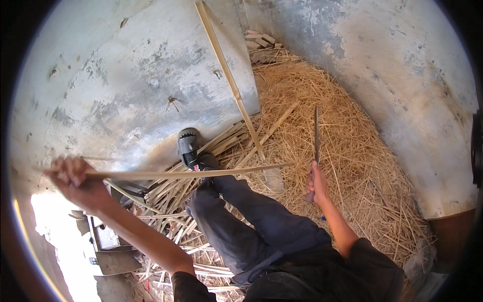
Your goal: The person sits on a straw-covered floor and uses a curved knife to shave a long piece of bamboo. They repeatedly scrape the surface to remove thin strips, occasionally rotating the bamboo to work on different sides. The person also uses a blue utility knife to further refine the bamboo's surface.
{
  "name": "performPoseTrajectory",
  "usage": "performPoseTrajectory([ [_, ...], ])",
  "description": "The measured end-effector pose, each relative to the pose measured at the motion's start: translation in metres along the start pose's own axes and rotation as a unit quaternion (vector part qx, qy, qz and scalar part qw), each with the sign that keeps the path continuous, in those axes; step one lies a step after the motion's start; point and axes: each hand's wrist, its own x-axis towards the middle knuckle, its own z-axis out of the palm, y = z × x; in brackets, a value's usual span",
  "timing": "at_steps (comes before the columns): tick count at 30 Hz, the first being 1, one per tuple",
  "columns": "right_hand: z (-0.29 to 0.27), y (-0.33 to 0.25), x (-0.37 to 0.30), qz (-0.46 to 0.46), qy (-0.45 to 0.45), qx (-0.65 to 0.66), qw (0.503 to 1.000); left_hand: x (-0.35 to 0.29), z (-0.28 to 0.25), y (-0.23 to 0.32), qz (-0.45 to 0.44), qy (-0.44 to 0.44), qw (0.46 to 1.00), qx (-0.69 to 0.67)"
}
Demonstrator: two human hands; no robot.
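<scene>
A wooden strip [201, 174] extends above the person's legs, its free end over the straw heap's [347, 136] left edge. The left hand [78, 178] is closed around its other end; the right hand [316, 185] grips a knife [316, 136], blade upward, apart from the strip. The step appears to be strip-working, between strokes; a further cut would call for bringing blade and strip together. Loose strips [173, 194] lie on the floor left of the heap.
</scene>
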Motion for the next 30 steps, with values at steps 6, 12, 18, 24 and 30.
performPoseTrajectory([
  [6, 0.026, -0.005, -0.046, 0.091, -0.086, 0.056, 0.991, -0.068, 0.086, -0.086, -0.195, -0.167, 0.966, -0.005],
  [12, 0.058, -0.009, -0.065, 0.11, -0.22, 0.057, 0.968, -0.104, 0.12, -0.118, -0.223, -0.266, 0.938, -0.021],
  [18, 0.068, -0.001, -0.071, 0.119, -0.248, 0.044, 0.96, -0.107, 0.142, -0.114, -0.216, -0.304, 0.928, -0.021],
  [24, 0.073, 0.009, -0.066, 0.14, -0.205, 0.018, 0.968, -0.116, 0.148, -0.139, -0.188, -0.282, 0.941, -0.008],
  [30, 0.072, 0.009, -0.054, 0.183, -0.197, 0.022, 0.963, -0.116, 0.158, -0.155, -0.218, -0.284, 0.934, 0.001],
])
